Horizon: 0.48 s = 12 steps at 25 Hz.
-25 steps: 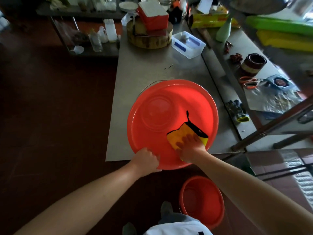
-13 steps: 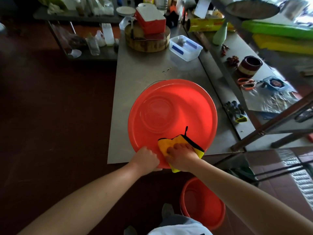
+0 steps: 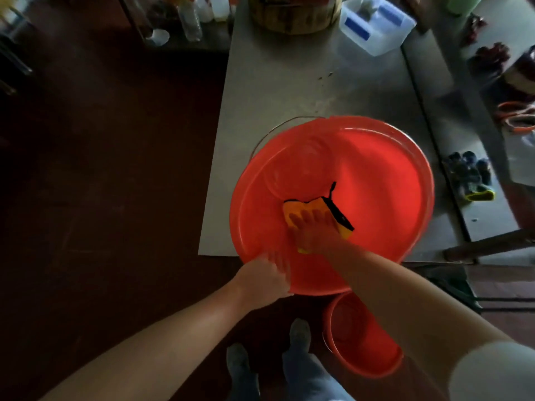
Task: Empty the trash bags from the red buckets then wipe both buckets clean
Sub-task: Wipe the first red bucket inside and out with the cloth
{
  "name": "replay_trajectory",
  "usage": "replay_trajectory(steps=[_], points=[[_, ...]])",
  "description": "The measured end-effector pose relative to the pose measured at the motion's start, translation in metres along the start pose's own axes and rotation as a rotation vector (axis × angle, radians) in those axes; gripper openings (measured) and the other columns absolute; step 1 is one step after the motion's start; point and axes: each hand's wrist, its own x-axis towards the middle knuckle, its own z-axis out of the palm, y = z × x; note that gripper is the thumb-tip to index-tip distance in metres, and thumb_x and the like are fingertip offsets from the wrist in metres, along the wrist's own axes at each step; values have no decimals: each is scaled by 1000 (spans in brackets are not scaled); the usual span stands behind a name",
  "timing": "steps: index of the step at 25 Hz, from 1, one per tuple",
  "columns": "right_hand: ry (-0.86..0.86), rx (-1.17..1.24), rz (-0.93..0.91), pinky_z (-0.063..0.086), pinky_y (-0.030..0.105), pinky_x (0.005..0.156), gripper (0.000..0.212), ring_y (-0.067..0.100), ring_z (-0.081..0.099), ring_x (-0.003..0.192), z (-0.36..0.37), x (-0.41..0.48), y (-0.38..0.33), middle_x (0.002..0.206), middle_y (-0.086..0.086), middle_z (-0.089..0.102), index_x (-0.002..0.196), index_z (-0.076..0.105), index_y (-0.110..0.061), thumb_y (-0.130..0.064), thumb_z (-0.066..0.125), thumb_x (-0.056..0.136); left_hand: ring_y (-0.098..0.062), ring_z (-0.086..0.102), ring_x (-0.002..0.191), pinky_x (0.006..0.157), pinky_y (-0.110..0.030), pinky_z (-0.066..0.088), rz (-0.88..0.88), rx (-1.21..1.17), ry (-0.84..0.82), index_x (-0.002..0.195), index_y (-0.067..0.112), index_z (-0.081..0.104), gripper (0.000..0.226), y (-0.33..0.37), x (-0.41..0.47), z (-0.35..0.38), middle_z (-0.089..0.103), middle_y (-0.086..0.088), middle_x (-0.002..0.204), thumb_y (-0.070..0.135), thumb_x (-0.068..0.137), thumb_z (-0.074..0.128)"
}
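Observation:
A large red bucket [image 3: 376, 180] stands on the near end of a steel table [image 3: 275, 82], hanging slightly over its front edge. Inside it lies a yellow cloth with a black edge [image 3: 295, 209]. My right hand [image 3: 314, 230] presses that cloth flat against the bucket's near inner wall with spread fingers. My left hand [image 3: 263, 280] grips the bucket's near rim. A second, smaller red bucket [image 3: 356, 345] stands on the floor below the table edge, partly hidden by my right forearm. No trash bag is in view.
A round wooden block [image 3: 292, 15] and a clear plastic box [image 3: 376, 21] stand at the table's far end. Dark gloves [image 3: 469, 178] and orange scissors [image 3: 518, 117] lie on the lower shelf to the right. My shoes [image 3: 298, 337] are by the floor bucket.
My right hand has pushed the cloth from the bucket's near rim up and deeper inside. The camera has come closer and tilted down. My left hand stays on the rim.

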Motion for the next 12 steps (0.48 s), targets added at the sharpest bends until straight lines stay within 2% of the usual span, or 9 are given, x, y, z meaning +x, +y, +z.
replay_trajectory(steps=[2,5,7,10,12], points=[[-3,97,26,2,54,122,61,37,6,153,-5,16,2,168,10,11,160,20,-26,-49,31,104,-23,71,75,75,-32,57,-31,49,30,86,14,76,63,3,3,0,74,-7,83,72,88,50],[-99,-35,40,4,57,122,60,37,7,154,-9,15,1,169,9,7,161,14,-30,-52,24,106,-22,70,71,69,-29,56,-55,41,41,82,14,76,64,0,3,-10,73,-6,78,74,84,54],[-86,-51,19,8,56,122,58,36,12,153,-7,-8,0,168,7,12,160,16,-32,-52,21,106,-21,69,74,68,-28,55,-36,49,1,86,16,75,63,-2,1,-18,73,-4,82,73,89,48],[-83,-12,21,8,54,121,57,32,13,153,-5,-54,-1,168,3,12,160,14,-37,-53,18,105,-28,69,91,82,-35,54,64,52,-56,104,12,70,62,-5,0,-23,72,-10,101,62,100,34],[-118,-8,35,5,53,121,58,31,8,154,2,-84,-4,169,1,6,159,7,-40,-55,15,104,-29,68,94,85,-37,53,107,38,-68,103,13,71,58,-10,-2,-27,72,-11,103,59,101,34]])
